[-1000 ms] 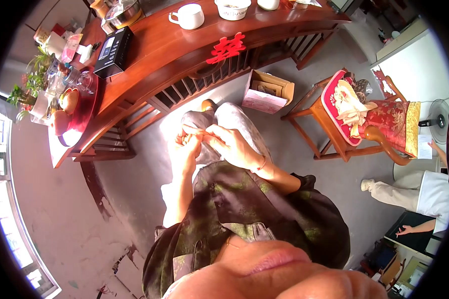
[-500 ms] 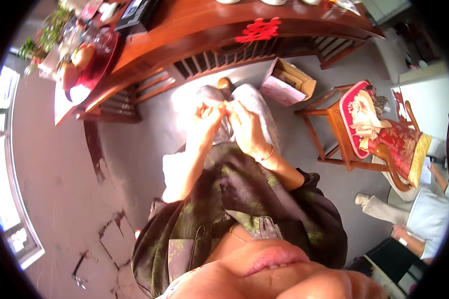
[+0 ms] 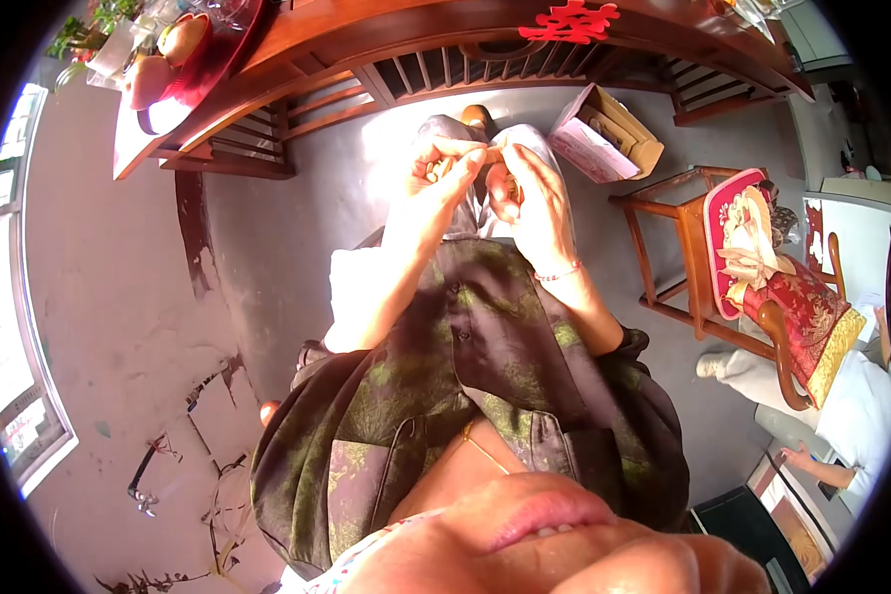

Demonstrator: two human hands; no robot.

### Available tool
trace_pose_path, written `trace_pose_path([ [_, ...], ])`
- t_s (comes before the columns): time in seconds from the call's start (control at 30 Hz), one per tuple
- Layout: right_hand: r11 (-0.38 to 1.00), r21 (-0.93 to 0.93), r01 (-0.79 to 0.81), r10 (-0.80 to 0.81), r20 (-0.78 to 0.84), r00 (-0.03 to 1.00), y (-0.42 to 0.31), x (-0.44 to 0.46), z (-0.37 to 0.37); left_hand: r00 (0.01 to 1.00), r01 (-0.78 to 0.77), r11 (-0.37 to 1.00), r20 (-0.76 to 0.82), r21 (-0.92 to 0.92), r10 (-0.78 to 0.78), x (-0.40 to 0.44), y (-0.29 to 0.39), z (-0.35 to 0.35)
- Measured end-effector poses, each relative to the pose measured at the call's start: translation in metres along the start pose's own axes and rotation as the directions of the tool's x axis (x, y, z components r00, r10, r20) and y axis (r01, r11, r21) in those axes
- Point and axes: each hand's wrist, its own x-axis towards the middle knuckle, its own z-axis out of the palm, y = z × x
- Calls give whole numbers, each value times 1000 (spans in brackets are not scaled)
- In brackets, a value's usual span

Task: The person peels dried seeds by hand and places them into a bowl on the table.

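Here, left hand and right hand tightly pinch a small piece.

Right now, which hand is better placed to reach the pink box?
Probably the right hand: it's nearer the pink box. The left hand sits farther across, with small tan pieces in its grip.

On the far wooden table I see, at left, a red tray; on the floor, right, a box and a chair.
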Motion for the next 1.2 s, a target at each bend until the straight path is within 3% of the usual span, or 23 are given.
trace_pose_path([
  [0.4, 998, -62, -27, 27, 13, 1000, 1, 1, -4, 997, 81, 997, 17, 16, -81, 4, 5, -7],
  [0.47, 994, -109, -6, 15, 82, 997, 1, 1, -6, 996, 86, 996, 25, 17, -87, 4, 5, -10],
  [0.73, 980, -158, -121, 159, 252, 955, -2, 3, -18, 941, 240, 971, 242, 8, -235, 10, 15, -26],
  [0.97, 978, -184, -93, 151, 333, 931, 5, 6, -20, 966, 130, 988, 214, 83, -145, 9, 5, -33],
  [1.1, 981, -160, -113, 160, 318, 934, 7, 5, -19, 960, 114, 993, 262, -34, -101, 8, 7, -30],
  [1.2, 975, -187, -124, 178, 311, 934, -4, 2, -12, 984, 120, 991, 139, -53, -111, 6, 10, -25],
])
